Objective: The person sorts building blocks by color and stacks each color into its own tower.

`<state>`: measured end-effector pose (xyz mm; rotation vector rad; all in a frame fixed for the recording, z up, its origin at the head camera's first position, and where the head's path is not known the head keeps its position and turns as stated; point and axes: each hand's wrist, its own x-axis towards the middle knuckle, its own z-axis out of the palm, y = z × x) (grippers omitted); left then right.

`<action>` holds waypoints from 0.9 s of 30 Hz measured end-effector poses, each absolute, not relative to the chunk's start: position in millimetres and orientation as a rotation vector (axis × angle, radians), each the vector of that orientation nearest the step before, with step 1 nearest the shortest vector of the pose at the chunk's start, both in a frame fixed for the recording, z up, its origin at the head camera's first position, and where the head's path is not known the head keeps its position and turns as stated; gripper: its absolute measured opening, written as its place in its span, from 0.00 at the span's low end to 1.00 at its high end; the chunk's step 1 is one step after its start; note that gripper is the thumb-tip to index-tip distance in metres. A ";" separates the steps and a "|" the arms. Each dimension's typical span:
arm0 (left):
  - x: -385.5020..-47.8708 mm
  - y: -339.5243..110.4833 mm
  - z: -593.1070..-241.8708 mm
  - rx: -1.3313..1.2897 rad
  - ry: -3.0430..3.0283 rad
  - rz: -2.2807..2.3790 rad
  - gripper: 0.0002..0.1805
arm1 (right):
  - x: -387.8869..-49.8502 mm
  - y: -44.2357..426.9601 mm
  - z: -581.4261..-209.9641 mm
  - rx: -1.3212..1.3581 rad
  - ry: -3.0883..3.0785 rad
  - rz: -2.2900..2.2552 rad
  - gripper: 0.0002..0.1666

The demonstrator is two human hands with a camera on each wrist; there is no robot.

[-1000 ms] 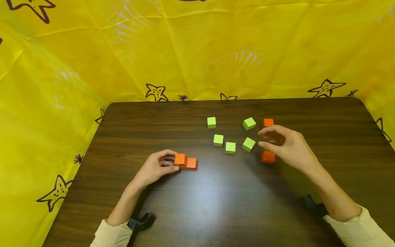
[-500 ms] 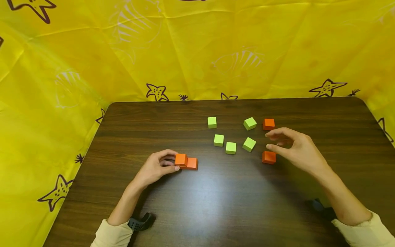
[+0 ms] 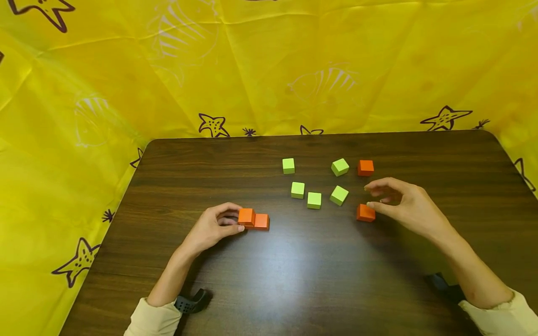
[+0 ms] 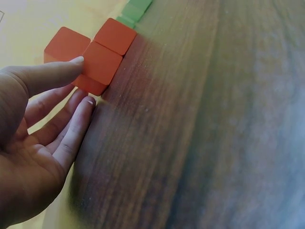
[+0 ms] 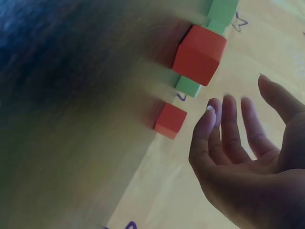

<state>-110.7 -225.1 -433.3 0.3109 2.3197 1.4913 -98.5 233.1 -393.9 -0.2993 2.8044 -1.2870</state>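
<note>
Two orange cubes sit side by side on the table, the right one (image 3: 262, 221) bare on top. A third orange cube (image 3: 246, 216) is stacked on the left one. My left hand (image 3: 213, 228) pinches the stack's left end low down; in the left wrist view the thumb lies against the lower left cube (image 4: 101, 64). My right hand (image 3: 405, 205) hovers with fingers spread from the thumb, nothing between them. Its thumb tip overlaps the edge of a loose orange cube (image 3: 364, 213) in the head view; the right wrist view shows the hand apart from that cube (image 5: 200, 55).
Another orange cube (image 3: 365, 168) lies farther back on the right. Several green cubes (image 3: 314, 200) are scattered across the middle of the dark wooden table (image 3: 201, 172). A yellow cloth (image 3: 269, 70) with sea-creature drawings hangs behind the table and at its sides.
My right hand has moved slightly right and toward me, off the far orange cube and closer to the near one. My left hand and the cubes have stayed in place.
</note>
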 end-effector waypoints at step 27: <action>-110.8 -225.3 -433.3 0.295 2.330 1.474 0.22 | -100.1 238.3 -406.2 -0.366 2.694 -1.171 0.25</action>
